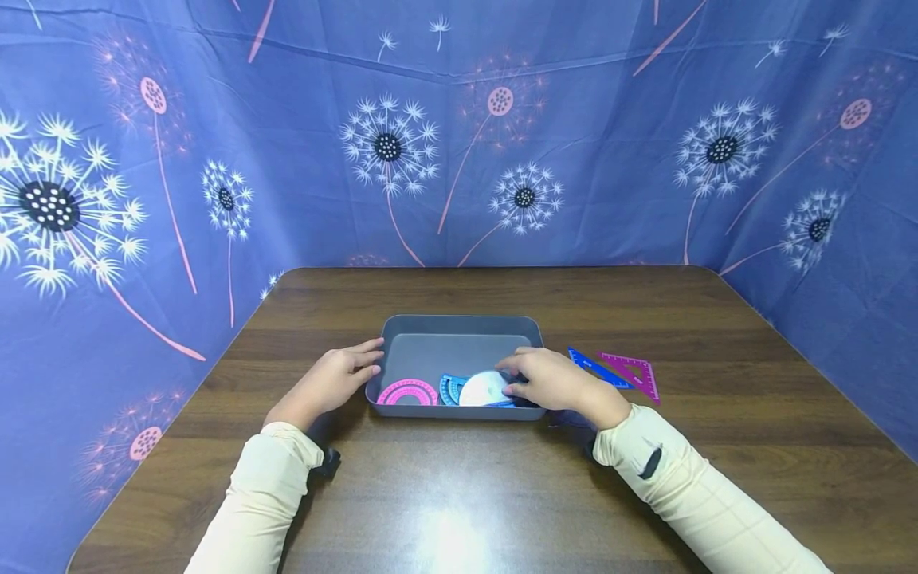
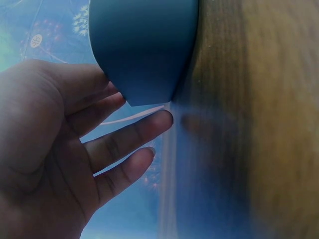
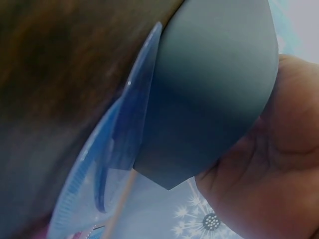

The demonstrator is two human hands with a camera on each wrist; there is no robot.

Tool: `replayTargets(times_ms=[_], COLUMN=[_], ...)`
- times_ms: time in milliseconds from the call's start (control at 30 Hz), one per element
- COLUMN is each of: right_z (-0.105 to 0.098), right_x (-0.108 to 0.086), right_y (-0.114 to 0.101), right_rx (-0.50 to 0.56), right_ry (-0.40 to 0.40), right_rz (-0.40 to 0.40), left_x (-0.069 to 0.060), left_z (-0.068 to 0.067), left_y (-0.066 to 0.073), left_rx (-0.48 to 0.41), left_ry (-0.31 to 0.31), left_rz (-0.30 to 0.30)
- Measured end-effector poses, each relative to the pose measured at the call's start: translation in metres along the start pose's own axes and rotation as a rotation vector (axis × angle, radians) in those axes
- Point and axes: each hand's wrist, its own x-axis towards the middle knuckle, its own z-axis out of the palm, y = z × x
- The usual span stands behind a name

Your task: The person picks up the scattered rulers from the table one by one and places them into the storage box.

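Right, looking first at a blue curtain (image 1: 301, 80), filling the back and both sides, softly creased and printed with white and pink dandelions. In front of it, a brown wood-grain table (image 1: 215, 478) with rounded far corners, and bright glare on the near side. On to the gray tray (image 1: 452, 351), mid-table: oblong, sitting flat, long axis running left to right, parallel to the table's far edge.

Reaching in from both sides in cream sleeves (image 1: 706, 494). At the tray's left end, the left hand (image 1: 333, 381), fingers spread and nearly straight, tips against the end, curled round nothing. Across at the right end, the right hand (image 1: 559, 379), bent over the rim with fingers partly flexed, thumb at the edge of a whitish disc; cannot tell whether pinching it.

To the right on the wood, a blue set square (image 1: 595, 367) beside a magenta set square (image 1: 649, 379), both with longest edges slanting from far left to near right. Inside, along the tray's near wall, the whitish disc (image 1: 482, 389), round, overlapping a blue protractor (image 1: 450, 387); further left, a pink protractor (image 1: 407, 384), arc pointing away, straight side nearest.
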Motion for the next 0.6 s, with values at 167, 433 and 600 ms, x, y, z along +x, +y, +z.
replayTargets(times_ms=[167, 433, 600], right_z=[-0.0024, -0.0044, -0.0052], right_x=[0.0004, 0.0007, 0.0017], right_y=[-0.0001, 0.003, 0.0057], right_rx=[0.061, 0.197, 0.257], right_ry=[0.018, 0.093, 0.171], right_rz=[-0.018, 0.006, 0.044], left_x=[-0.0003, -0.0003, 0.0], left_z=[-0.0003, 0.0003, -0.0002], left_y=[0.0006, 0.0, 0.0002], left_rx=[-0.002, 0.0, -0.003], left_ry=[0.003, 0.007, 0.007], left_rz=[0.008, 0.016, 0.018])
